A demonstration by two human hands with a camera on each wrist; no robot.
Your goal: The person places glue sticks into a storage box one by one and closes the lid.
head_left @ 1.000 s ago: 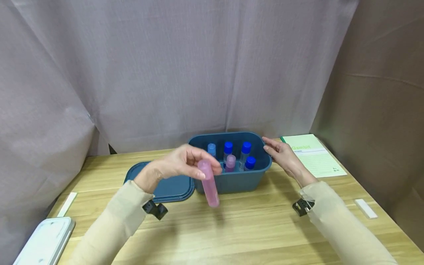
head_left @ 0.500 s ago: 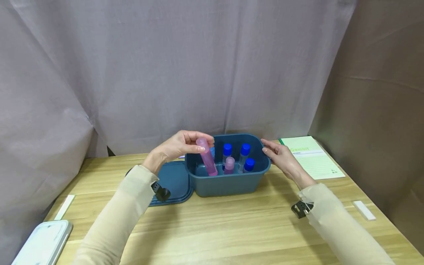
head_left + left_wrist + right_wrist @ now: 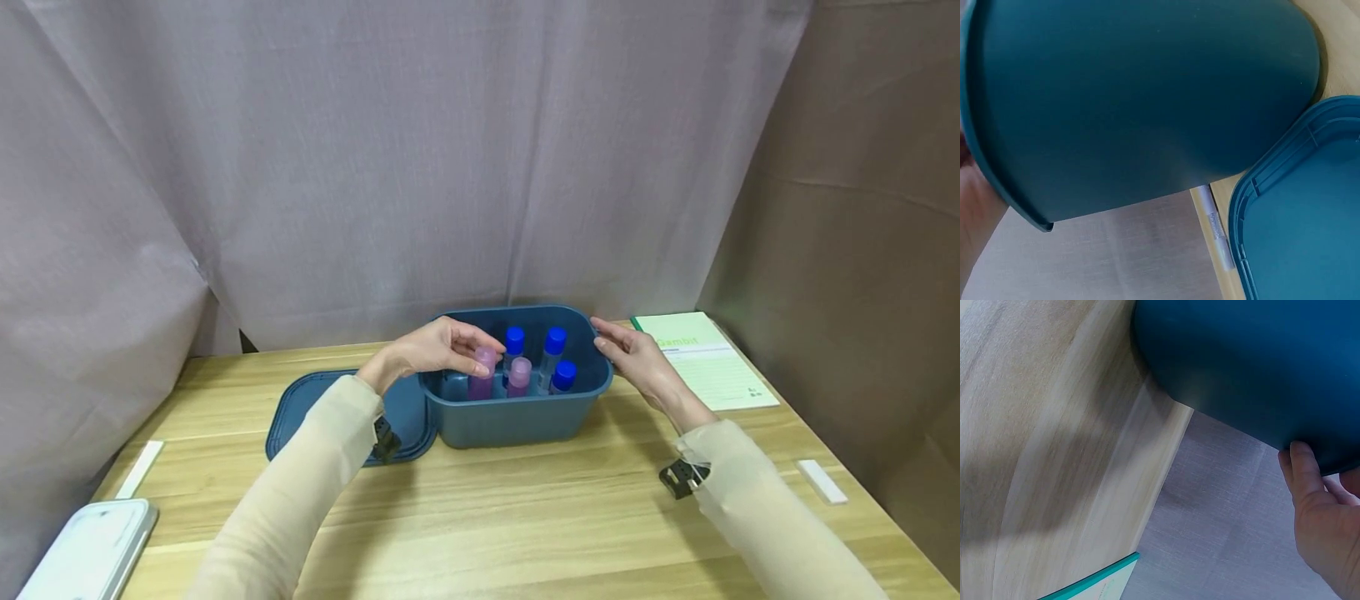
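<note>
Half a second ago the pink tube [image 3: 482, 375] leaned over the near left rim of the teal bin [image 3: 517, 421]; now it stands inside, at the bin's near left corner, with the left hand [image 3: 438, 348] lower and reaching over that rim. Fingertips of this hand pinch the tube's cap. A second pink tube [image 3: 520, 375] stands just beside it toward the bin's middle, and three blue-capped tubes [image 3: 555, 346] stand behind and to the right within the bin. The right hand [image 3: 633, 354] rests against the bin's right end, fingers fairly straight and spread along the rim.

From the head view the bin's lid [image 3: 341, 412] lies flat on the wooden table [image 3: 525, 517], touching the bin's left side, and a green notepad [image 3: 705, 358] lies beyond the bin's right end. The left wrist view shows only the bin's outer wall [image 3: 1135, 100] and the lid's ribbed edge [image 3: 1297, 206], no tubes; the hand there is a sliver at the edge, so its grip is unclear from that view. The right wrist view shows fingers [image 3: 1325, 531] laid against the bin's wall [image 3: 1254, 362] from outside.
</note>
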